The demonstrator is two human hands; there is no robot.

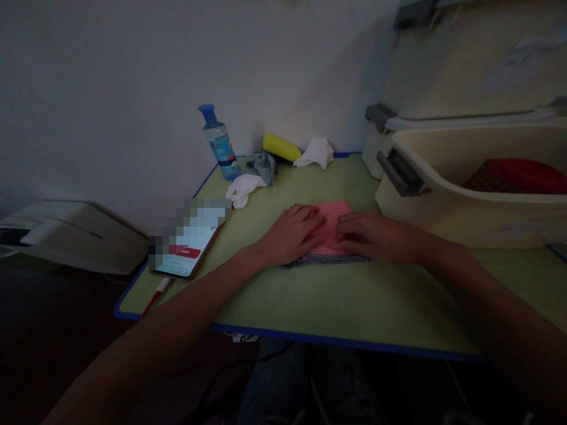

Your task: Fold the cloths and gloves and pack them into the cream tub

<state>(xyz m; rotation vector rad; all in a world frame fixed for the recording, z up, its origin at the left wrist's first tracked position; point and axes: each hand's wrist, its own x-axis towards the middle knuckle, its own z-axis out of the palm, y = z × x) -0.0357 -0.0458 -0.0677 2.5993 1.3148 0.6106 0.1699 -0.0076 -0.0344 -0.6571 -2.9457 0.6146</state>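
A pink textured cloth with a black-and-white checked strip along its near edge lies flat on the green table. Over the cloth's left side rests my left hand, fingers spread and slightly bent. My right hand lies on the right side, its fingers a little curled and pointing inward, fingertips touching the fabric. Both hands are open and press on the cloth from above. Part of the cloth is hidden under them.
At left lies a phone with a red cable. Behind stand a blue bottle, a grey-green cloth, white cloths and a yellow object. A cream bin with red items inside is at right.
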